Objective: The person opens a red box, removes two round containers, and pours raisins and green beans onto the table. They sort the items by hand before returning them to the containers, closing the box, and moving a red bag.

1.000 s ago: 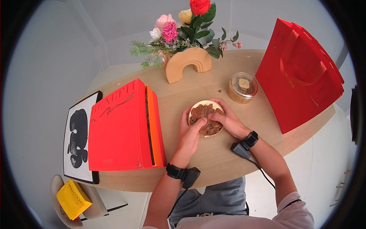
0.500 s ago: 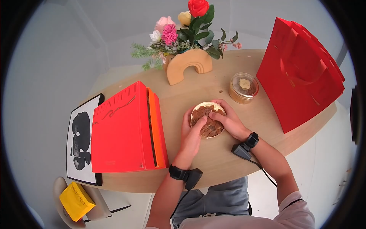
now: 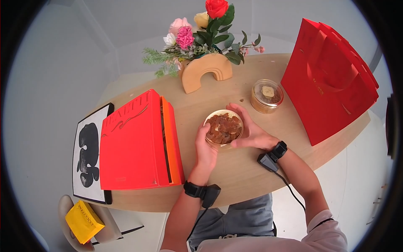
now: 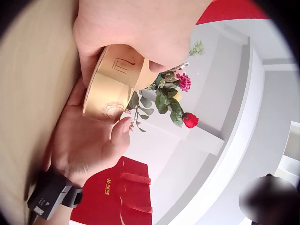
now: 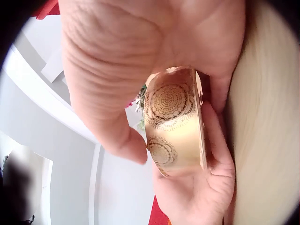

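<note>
A round gold tub [image 3: 209, 140] full of brown flat pieces [image 3: 224, 128] is between the two hands in the head view. The left hand [image 3: 205, 147] grips its left side, thumb at the rim. Around the right side curves the right hand [image 3: 253, 133], its thumb at the near edge and its fingers at the far side. Patterned gold wall [image 5: 176, 122] shows in the right wrist view, with the other hand's fingers [image 5: 218, 145] along the tub's base. In the left wrist view the tub [image 4: 110, 89] stands tilted in the picture.
A lidded clear tub [image 3: 267, 96] and a tall red bag [image 3: 327, 84] stand to the right. Behind is an arch vase [image 3: 205, 69] with flowers. A red box [image 3: 130, 147] overlaps a framed picture [image 3: 88, 147] on the left. A yellow bag [image 3: 84, 221] lies on a chair.
Both thumbs have left the brown pieces and moved out to the tub's edges. The right hand has spread wider, and the tub has shifted slightly left.
</note>
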The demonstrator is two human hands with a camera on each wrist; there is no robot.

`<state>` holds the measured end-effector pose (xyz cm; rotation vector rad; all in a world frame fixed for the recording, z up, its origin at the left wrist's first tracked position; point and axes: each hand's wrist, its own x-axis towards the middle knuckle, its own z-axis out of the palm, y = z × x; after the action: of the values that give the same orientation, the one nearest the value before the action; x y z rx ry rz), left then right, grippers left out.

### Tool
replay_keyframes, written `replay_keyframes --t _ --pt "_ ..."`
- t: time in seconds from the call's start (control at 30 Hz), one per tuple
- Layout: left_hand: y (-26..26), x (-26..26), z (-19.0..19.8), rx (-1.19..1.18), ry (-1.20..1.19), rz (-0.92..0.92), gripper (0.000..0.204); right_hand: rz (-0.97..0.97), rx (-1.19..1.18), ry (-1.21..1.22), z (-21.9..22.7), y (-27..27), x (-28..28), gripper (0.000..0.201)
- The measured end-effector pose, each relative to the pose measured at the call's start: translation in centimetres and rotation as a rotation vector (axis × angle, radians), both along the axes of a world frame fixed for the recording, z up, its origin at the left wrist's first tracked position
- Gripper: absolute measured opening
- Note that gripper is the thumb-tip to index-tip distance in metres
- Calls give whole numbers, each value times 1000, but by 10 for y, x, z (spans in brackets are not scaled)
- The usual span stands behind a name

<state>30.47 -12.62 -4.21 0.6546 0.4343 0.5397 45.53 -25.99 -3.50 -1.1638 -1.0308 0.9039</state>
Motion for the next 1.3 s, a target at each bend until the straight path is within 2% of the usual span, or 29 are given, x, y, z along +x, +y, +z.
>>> replay_keyframes --t 0.03,0.13,0.27,0.33,0.37,0.43,0.57,0.63,0.77,0.83,0.97,1.03,1.17,1.23,1.3 --pt "0 -1 0 25 -7 15 41 25 10 -62 -1 1 0 130" --pt "0 -3 0 60 20 38 41 18 2 -131 -4 4 -1 138" --pt "1 -5 2 107 38 14 48 -12 -27 -133 2 4 -5 137" --pt "3 -4 -6 379 51 99 59 -75 -23 -216 -3 5 -2 135" --pt "3 -4 -6 378 52 99 59 -75 -24 -216 -3 5 -2 135" --pt "4 -4 -6 752 176 157 69 -123 -26 -307 -2 4 -2 133" --pt "-2 -5 0 914 182 135 77 -150 -46 -330 2 4 -3 132" --pt "0 -5 -2 971 240 112 82 -204 -65 -475 -3 4 -1 131" --pt "0 -4 -3 892 242 38 81 -234 -132 -608 6 1 -4 132" --pt "2 -2 -11 985 297 72 80 -237 -141 -625 8 1 -5 132" --pt "-1 -1 -7 1017 341 90 74 -230 -151 -648 8 2 -6 132" --pt "-1 -3 -6 1204 436 195 67 -247 -164 -639 7 2 -6 132" --pt "-4 -4 -3 1273 482 270 65 -276 -200 -630 8 3 -6 132" --pt "-6 -5 -1 1430 598 346 64 -336 -203 -685 5 4 -6 129" --pt "-8 -5 1 1430 610 355 61 -364 -197 -706 3 5 -7 127"
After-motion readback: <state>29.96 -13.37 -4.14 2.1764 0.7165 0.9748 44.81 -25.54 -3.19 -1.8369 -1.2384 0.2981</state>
